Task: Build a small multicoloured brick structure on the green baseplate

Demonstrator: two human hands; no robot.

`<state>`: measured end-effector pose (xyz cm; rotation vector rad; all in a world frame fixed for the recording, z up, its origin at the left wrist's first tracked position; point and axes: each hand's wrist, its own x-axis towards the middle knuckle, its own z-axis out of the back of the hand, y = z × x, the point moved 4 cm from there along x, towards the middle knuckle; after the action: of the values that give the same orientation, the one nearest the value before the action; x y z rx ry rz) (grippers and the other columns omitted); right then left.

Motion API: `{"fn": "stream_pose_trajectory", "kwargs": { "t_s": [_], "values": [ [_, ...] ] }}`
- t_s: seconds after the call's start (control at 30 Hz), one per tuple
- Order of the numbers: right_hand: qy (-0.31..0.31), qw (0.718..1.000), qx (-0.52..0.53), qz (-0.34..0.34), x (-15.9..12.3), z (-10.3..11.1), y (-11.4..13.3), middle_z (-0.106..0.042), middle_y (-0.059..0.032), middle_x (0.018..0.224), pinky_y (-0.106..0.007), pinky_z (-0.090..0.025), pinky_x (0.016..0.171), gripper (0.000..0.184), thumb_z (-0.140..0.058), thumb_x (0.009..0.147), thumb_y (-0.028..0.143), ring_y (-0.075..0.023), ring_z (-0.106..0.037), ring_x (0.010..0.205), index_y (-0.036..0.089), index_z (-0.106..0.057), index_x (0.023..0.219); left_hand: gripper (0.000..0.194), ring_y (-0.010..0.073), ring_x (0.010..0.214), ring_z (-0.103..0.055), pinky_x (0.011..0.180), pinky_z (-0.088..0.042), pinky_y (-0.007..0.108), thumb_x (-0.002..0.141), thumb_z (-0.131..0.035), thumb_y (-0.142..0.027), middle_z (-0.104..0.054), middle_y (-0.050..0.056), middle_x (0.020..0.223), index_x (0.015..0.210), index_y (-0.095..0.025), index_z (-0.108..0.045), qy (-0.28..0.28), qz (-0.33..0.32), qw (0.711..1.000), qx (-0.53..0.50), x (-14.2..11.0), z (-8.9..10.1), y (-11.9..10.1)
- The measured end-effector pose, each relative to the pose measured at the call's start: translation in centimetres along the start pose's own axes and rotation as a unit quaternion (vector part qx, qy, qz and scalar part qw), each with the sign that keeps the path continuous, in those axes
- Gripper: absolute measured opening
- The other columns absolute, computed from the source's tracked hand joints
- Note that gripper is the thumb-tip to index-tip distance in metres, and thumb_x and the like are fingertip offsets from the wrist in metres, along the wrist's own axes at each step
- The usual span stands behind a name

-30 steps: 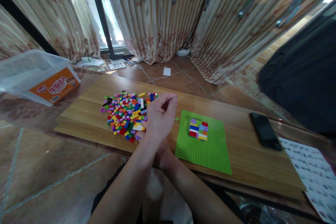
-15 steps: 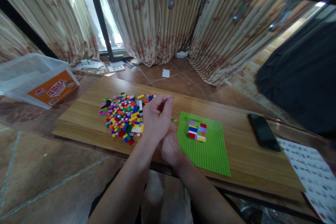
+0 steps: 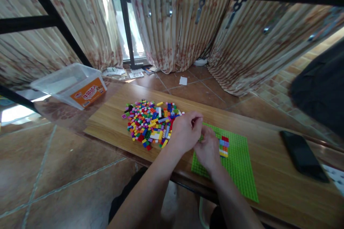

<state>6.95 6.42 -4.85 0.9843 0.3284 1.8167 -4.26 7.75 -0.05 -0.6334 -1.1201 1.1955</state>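
My left hand (image 3: 185, 132) is closed in a pinch between the brick pile and the baseplate. Whatever its fingertips may hold is hidden. Close against it, my right hand (image 3: 208, 149) has its fingers bent together above the left part of the green studded baseplate (image 3: 238, 170). No object shows clearly in these fingers either. On the baseplate, a small block of joined toy bricks (image 3: 224, 146) in red, purple, blue, orange and yellow is partly covered by my right hand. Left of my hands spreads a pile of loose toy bricks (image 3: 147, 123) in many colours.
A clear plastic tub (image 3: 61, 80) with an orange label stands beyond the wooden board (image 3: 107, 121) at the left. To the right lie a black phone (image 3: 303, 155) and a printed sheet (image 3: 335, 177). Curtains (image 3: 177, 35) hang behind, with papers on the floor.
The view has swung left, so the table appears further right. My hands have moved right relative to the board, onto the baseplate's left part, and now hide part of the joined bricks.
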Motion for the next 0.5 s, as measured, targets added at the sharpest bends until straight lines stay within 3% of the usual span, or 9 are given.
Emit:
{"fn": "stream_pose_trajectory", "kwargs": {
  "t_s": [0.13,0.3,0.4,0.5],
  "values": [
    [0.031,0.999,-0.015,0.003,-0.1,-0.6,0.6,-0.07,-0.0082,0.096,-0.04,-0.046,0.084,0.02,-0.052,0.089,0.023,-0.0245,-0.06,0.092,0.019,-0.067,0.102,0.019,0.017,0.079,-0.067,0.077,-0.049,0.028,0.085,-0.053,-0.019,-0.074,0.004,0.084,0.086,-0.019,-0.072,-0.051,0.069,0.989,0.118,1.2,3.9,2.3],
    [0.08,0.996,-0.032,0.01,-0.4,-2.0,1.0,-0.07,-0.0081,0.099,-0.04,-0.045,0.087,0.02,-0.052,0.09,0.019,-0.0246,-0.06,0.095,0.021,-0.068,0.101,0.026,0.0261,0.091,-0.067,0.082,-0.049,0.036,0.082,-0.052,-0.019,-0.074,0.011,0.096,0.098,-0.017,-0.073,-0.062,0.225,0.915,0.329,1.1,9.9,5.6],
    [0.079,0.996,-0.037,0.003,-0.3,-2.2,0.8,-0.071,-0.008,0.098,-0.04,-0.045,0.087,0.02,-0.052,0.09,0.018,-0.0248,-0.06,0.095,0.02,-0.069,0.101,0.034,0.0295,0.1,-0.066,0.085,-0.049,0.038,0.078,-0.053,-0.014,-0.073,0.012,0.105,0.105,-0.018,-0.073,-0.027,0.28,0.885,0.37,0.6,11.7,6.9],
    [0.074,0.996,-0.046,-0.006,-0.1,-2.1,0.6,-0.071,-0.0083,0.097,-0.04,-0.045,0.087,0.02,-0.052,0.09,0.018,-0.0248,-0.06,0.095,0.019,-0.069,0.1,0.037,0.0302,0.102,-0.066,0.084,-0.049,0.038,0.077,-0.052,-0.013,-0.073,0.012,0.107,0.107,-0.019,-0.073,-0.019,0.292,0.877,0.382,0.5,12.3,7.4]
  ]
}}
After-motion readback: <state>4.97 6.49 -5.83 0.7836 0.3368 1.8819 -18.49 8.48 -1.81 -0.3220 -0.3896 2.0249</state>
